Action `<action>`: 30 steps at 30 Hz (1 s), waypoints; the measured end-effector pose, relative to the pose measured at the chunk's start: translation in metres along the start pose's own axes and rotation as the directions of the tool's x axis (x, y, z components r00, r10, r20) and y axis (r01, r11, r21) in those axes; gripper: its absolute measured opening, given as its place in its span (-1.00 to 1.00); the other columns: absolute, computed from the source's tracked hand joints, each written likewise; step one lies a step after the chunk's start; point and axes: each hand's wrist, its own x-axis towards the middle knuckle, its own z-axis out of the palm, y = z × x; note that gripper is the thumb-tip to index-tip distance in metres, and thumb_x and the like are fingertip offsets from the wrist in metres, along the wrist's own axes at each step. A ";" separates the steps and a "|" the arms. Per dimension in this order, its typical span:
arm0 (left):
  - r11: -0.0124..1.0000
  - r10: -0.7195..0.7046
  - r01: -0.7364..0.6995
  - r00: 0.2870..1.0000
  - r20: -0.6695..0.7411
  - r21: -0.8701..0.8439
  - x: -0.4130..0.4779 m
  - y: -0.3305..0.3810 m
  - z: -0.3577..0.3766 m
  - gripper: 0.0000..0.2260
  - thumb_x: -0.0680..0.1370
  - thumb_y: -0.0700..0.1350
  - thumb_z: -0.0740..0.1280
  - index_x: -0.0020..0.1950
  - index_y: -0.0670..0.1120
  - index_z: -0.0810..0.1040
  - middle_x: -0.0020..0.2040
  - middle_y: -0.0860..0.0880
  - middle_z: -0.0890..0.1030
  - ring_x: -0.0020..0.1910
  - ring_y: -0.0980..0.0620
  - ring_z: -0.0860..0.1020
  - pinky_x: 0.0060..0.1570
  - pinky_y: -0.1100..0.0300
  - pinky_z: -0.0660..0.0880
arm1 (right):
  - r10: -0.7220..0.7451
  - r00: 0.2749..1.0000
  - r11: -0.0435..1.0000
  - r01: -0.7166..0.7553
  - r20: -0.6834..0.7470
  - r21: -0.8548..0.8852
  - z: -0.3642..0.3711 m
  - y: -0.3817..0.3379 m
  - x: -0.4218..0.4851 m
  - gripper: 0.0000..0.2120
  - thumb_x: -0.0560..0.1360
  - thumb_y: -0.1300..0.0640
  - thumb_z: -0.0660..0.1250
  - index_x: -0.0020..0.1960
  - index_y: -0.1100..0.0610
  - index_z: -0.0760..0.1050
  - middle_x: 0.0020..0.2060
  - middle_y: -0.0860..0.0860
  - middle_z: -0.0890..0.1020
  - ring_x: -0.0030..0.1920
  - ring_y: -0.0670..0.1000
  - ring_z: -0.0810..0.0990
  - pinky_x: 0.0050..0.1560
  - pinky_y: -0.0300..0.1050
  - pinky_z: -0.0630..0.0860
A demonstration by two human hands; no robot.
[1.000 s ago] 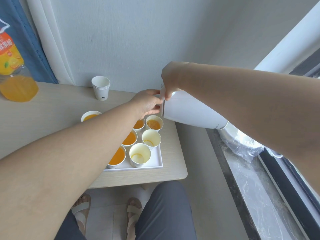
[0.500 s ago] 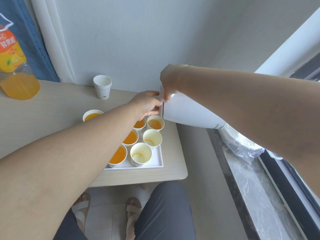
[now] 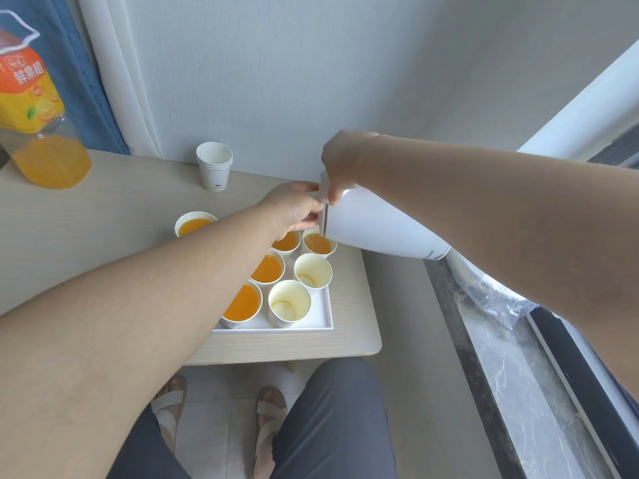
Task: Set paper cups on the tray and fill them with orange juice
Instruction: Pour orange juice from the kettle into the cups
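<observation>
- Right hand (image 3: 340,164) grips the jug (image 3: 377,226) at its top near the mouth, fingers curled down over it. The jug is at centre frame, tilted with its mouth down-left.
- Left hand (image 3: 294,209) is at the jug's mouth, fingertips lightly bent against the rim. Can't tell if it pinches or just touches.
- Tray (image 3: 321,314) sits on the table (image 3: 103,216), lower centre, near the table's right edge.
- Back-right cup (image 3: 318,244) is right under the jug's mouth, with foamy juice inside.
- Mid-right cup (image 3: 313,271) and front-right cup (image 3: 288,302) hold only a trace of juice.
- Left-column cups (image 3: 267,268) are full, partly behind the left forearm.
- Far-left cup (image 3: 195,223) is filled. Whether it's on the tray is hidden.
- Cup stack (image 3: 214,165) is on the table by the wall.
- Bottle (image 3: 38,108) is at upper left, part full.
</observation>
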 end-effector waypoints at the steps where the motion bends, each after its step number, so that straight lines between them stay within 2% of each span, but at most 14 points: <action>1: 1.000 -0.004 0.004 1.000 -0.003 0.003 0.001 -0.001 -0.001 -0.60 0.54 -0.37 0.28 0.35 -0.10 0.47 0.20 -0.12 0.59 0.15 -0.09 0.59 0.04 0.13 0.53 | -0.009 1.000 1.000 0.009 0.002 -0.011 0.001 -0.001 0.001 -0.67 0.42 -0.14 0.41 -0.09 0.07 0.39 -0.33 0.00 0.38 -0.07 0.12 0.44 -0.43 -0.15 0.27; 7: 1.000 -0.016 0.016 1.000 -0.010 -0.006 0.002 -0.005 -0.004 -0.62 0.55 -0.37 0.27 0.34 -0.10 0.48 0.11 -0.08 0.59 0.07 -0.04 0.59 -0.03 0.18 0.53 | -0.015 1.000 1.000 0.015 0.004 0.017 0.008 -0.003 0.011 -0.66 0.40 -0.14 0.43 -0.11 0.08 0.41 -0.34 0.00 0.40 -0.08 0.12 0.46 -0.40 -0.15 0.31; 10: 1.000 -0.030 0.031 0.999 -0.010 0.007 0.004 -0.009 -0.004 -0.64 0.56 -0.35 0.27 0.33 -0.09 0.49 0.09 -0.07 0.60 0.07 -0.04 0.59 0.02 0.16 0.53 | -0.011 1.000 0.999 0.010 0.013 0.040 0.013 -0.005 0.014 -0.66 0.39 -0.13 0.44 -0.07 0.08 0.41 -0.33 0.00 0.39 -0.07 0.11 0.46 -0.22 -0.09 0.39; 12: 0.999 -0.041 0.041 0.999 -0.011 0.026 0.007 -0.012 -0.005 -0.65 0.56 -0.34 0.28 0.32 -0.08 0.50 0.09 -0.08 0.61 0.08 -0.05 0.60 0.09 0.12 0.53 | -0.014 1.000 0.998 0.013 0.014 0.055 0.018 -0.006 0.017 -0.65 0.39 -0.13 0.45 -0.06 0.08 0.41 -0.33 0.00 0.39 -0.07 0.11 0.46 -0.18 -0.08 0.39; 17: 0.997 -0.050 0.051 0.999 -0.009 0.056 0.011 -0.017 -0.006 -0.68 0.56 -0.30 0.29 0.27 -0.04 0.51 0.13 -0.08 0.61 0.13 -0.06 0.58 0.22 0.06 0.48 | -0.010 1.000 0.993 0.007 0.022 0.122 0.026 -0.003 0.017 -0.65 0.39 -0.13 0.45 -0.06 0.09 0.43 -0.32 0.00 0.40 -0.07 0.10 0.47 -0.25 -0.10 0.38; 20: 0.998 -0.040 0.041 0.999 -0.019 0.057 0.009 -0.013 -0.005 -0.66 0.56 -0.30 0.30 0.32 -0.05 0.50 0.18 -0.08 0.59 0.18 -0.06 0.56 0.22 0.06 0.48 | 0.009 1.000 0.978 -0.010 0.007 0.207 0.028 0.004 0.010 -0.58 0.41 -0.15 0.42 0.05 0.17 0.51 -0.26 0.03 0.48 -0.08 0.10 0.47 -0.19 -0.10 0.40; 22: 0.999 -0.020 0.021 0.999 -0.038 0.045 0.005 -0.008 -0.004 -0.64 0.56 -0.30 0.30 0.34 -0.08 0.50 0.21 -0.08 0.58 0.20 -0.04 0.54 0.17 0.10 0.48 | 0.047 0.999 0.959 -0.044 -0.006 0.279 0.029 0.012 0.002 -0.53 0.42 -0.16 0.39 0.10 0.22 0.53 -0.35 0.03 0.48 -0.16 0.10 0.49 -0.27 -0.16 0.38; 24: 0.999 -0.001 0.003 0.998 -0.066 0.033 0.000 -0.002 -0.003 -0.63 0.56 -0.32 0.29 0.36 -0.10 0.47 0.23 -0.09 0.55 0.18 -0.01 0.52 0.12 0.13 0.47 | 0.109 0.994 0.912 -0.107 0.017 0.396 0.033 0.023 -0.008 -0.52 0.43 -0.17 0.37 0.08 0.25 0.56 -0.44 0.02 0.49 -0.31 0.06 0.51 -0.38 -0.19 0.32; 26: 0.999 0.022 -0.018 0.996 -0.084 0.039 -0.006 0.005 -0.001 -0.62 0.56 -0.31 0.30 0.37 -0.10 0.46 0.26 -0.08 0.53 0.15 0.03 0.50 0.12 0.14 0.48 | 0.170 0.984 0.827 -0.172 0.054 0.535 0.038 0.035 -0.019 -0.53 0.43 -0.16 0.37 0.02 0.26 0.57 -0.43 0.03 0.53 -0.31 0.06 0.53 -0.37 -0.21 0.32; 28: 0.997 0.056 -0.052 0.994 -0.092 0.048 -0.014 0.014 0.001 -0.64 0.56 -0.29 0.31 0.35 -0.10 0.48 0.26 -0.07 0.53 0.15 0.05 0.50 0.13 0.14 0.49 | 0.211 0.975 0.701 -0.201 0.070 0.684 0.043 0.044 -0.033 -0.62 0.43 -0.11 0.40 -0.09 0.23 0.53 -0.38 0.05 0.55 -0.33 0.05 0.52 -0.37 -0.18 0.35; 30: 0.992 0.106 -0.097 0.988 -0.109 0.082 -0.024 0.023 0.005 -0.67 0.56 -0.28 0.31 0.32 -0.10 0.50 0.23 -0.07 0.54 0.16 0.04 0.51 0.13 0.13 0.51 | 0.239 0.969 0.556 -0.194 0.068 0.808 0.044 0.049 -0.050 -0.67 0.42 -0.05 0.43 -0.27 0.19 0.47 -0.44 0.05 0.54 -0.53 -0.05 0.49 -0.45 -0.28 0.36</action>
